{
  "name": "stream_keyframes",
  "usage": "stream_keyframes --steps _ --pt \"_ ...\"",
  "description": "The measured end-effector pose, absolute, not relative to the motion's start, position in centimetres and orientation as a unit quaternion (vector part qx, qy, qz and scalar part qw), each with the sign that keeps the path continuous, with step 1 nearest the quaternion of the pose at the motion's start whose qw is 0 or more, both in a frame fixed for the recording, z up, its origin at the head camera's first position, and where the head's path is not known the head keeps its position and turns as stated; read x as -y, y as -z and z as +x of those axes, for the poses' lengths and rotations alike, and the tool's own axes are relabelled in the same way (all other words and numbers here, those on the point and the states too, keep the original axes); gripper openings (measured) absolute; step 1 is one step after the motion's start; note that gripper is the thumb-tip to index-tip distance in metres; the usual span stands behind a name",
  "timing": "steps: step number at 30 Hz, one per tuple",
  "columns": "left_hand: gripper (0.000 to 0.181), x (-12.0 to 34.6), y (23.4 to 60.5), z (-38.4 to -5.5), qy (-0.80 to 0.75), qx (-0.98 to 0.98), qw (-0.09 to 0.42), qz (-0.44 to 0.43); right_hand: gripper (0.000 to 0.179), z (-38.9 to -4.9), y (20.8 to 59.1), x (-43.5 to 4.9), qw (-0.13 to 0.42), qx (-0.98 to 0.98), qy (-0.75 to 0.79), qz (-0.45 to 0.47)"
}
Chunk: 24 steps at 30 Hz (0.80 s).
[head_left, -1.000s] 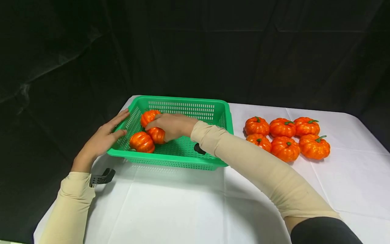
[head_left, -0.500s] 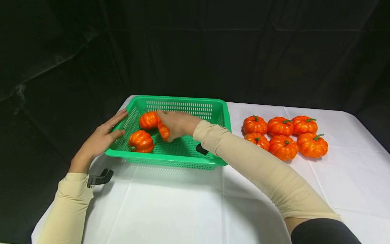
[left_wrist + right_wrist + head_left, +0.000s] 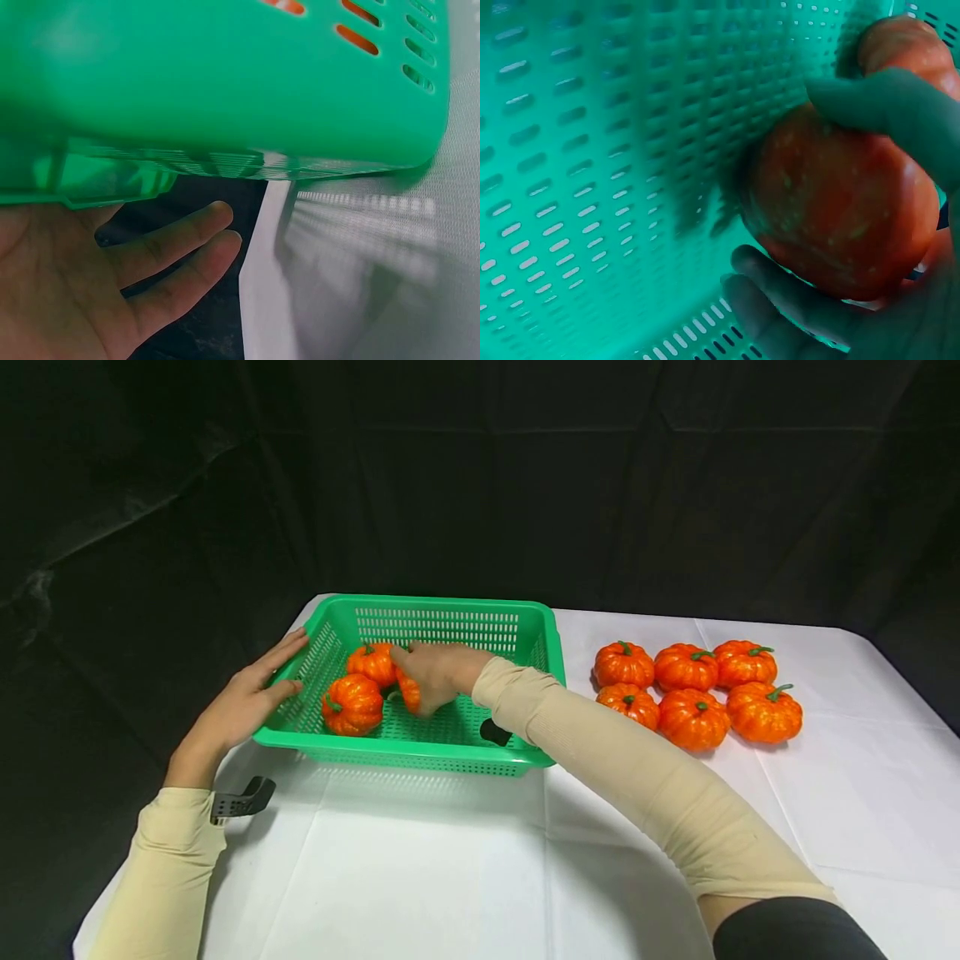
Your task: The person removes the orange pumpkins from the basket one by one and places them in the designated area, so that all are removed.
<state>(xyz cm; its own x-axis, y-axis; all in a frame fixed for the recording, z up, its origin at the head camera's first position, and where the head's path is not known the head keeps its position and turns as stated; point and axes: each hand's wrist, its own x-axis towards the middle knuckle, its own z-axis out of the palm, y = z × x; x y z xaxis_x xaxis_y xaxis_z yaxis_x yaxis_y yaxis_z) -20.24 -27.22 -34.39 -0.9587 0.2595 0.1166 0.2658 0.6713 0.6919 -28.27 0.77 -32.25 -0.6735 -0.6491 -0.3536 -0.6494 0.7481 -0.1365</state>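
Note:
In the head view my left hand (image 3: 236, 706) rests at the left rim of a green plastic basket (image 3: 420, 747), its fingers extended. The left wrist view shows straight fingers (image 3: 180, 262) beneath the rim. My right hand (image 3: 435, 675) is inside the basket, gripping a small orange pumpkin (image 3: 408, 691), partly hidden by the hand. In the right wrist view the thumb and fingers lie around this pumpkin (image 3: 840, 202). Two more pumpkins sit at the basket's left end: one behind (image 3: 372, 663), and one in front (image 3: 352, 705) with its green stem toward the left.
Several orange pumpkins (image 3: 693, 718) stand in two rows on the white tablecloth (image 3: 862, 760), right of the basket. A black curtain (image 3: 480, 485) hangs behind the table. Dark straps (image 3: 243, 799) sit at the left wrist.
My right hand has drawn the held pumpkin slightly right, away from the other two. The front-left pumpkin has turned, and the back one shifted a little. The left hand stays at the rim.

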Motion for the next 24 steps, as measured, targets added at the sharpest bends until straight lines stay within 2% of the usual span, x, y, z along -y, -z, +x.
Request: stream_keyframes --steps 5,10,15,24 --pt "0.064 27.2 34.4 -20.3 0.377 0.914 0.006 -0.148 0.115 -28.1 32.3 -0.9 0.205 -0.915 -0.029 -0.345" --pt "0.065 27.3 34.5 -20.3 0.379 0.914 0.002 -0.145 0.111 -28.0 32.5 -0.8 0.191 -0.917 -0.054 -0.347" --pt "0.065 27.3 34.5 -20.2 0.381 0.914 -0.003 -0.141 0.102 -28.3 32.8 -1.1 0.181 -0.912 -0.024 -0.366" --pt "0.066 27.3 34.4 -20.3 0.377 0.915 0.003 -0.146 0.081 -28.9 31.9 -2.2 0.149 -0.899 0.122 -0.393"
